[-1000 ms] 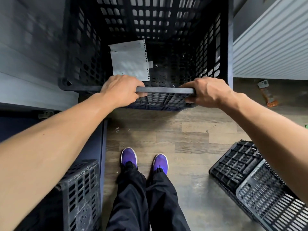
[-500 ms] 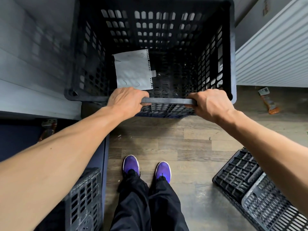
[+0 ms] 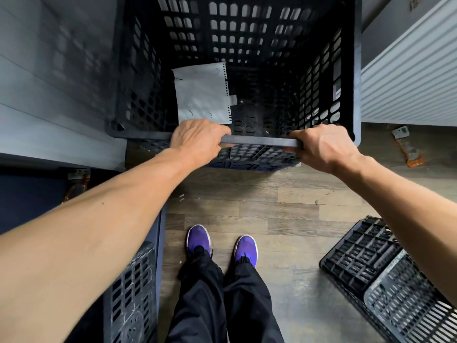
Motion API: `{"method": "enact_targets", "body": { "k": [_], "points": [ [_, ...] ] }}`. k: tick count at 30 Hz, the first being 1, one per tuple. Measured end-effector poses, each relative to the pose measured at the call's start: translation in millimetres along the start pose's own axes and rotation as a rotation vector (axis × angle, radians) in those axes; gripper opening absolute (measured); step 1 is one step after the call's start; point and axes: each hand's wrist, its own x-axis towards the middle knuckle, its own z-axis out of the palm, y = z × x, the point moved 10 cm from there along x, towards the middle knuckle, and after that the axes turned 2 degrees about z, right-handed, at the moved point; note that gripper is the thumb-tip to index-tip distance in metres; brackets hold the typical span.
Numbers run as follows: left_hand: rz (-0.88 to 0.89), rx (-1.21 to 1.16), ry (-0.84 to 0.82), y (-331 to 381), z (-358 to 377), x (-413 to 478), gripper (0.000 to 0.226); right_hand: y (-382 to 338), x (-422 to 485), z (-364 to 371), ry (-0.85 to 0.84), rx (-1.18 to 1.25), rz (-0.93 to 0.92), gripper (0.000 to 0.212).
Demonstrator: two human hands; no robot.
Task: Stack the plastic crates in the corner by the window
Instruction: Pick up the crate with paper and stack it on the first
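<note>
Both hands grip the near rim of a tall black perforated crate [image 3: 247,45], the left hand [image 3: 197,139] curled over the rim left of its middle and the right hand [image 3: 321,147] wrapped around it near the right corner. The crate stands open-topped, close against a grey wall [image 3: 49,82] on the left, with a ribbed white panel [image 3: 415,78] to its right. A sheet of paper [image 3: 202,92] lies inside on its bottom. Beneath the near rim, latticed plastic shows. On the wood floor [image 3: 272,206] stand purple shoes [image 3: 199,240]; another black crate [image 3: 358,253] lies tipped at lower right, touching a grey crate [image 3: 408,305].
</note>
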Motion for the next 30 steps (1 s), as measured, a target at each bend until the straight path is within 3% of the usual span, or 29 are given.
{"method": "enact_targets", "body": {
  "k": [13,17,30],
  "points": [
    [0.053,0.038,-0.020,5,2,5,0.019,8,2,6,0.007,-0.047,-0.019,0.031],
    [0.062,0.012,-0.066,-3,4,8,0.005,4,6,3,0.043,-0.046,-0.017,0.030],
    [-0.087,-0.113,0.002,-3,8,-5,0.016,7,3,10,0.034,0.052,-0.006,0.041]
  ]
}}
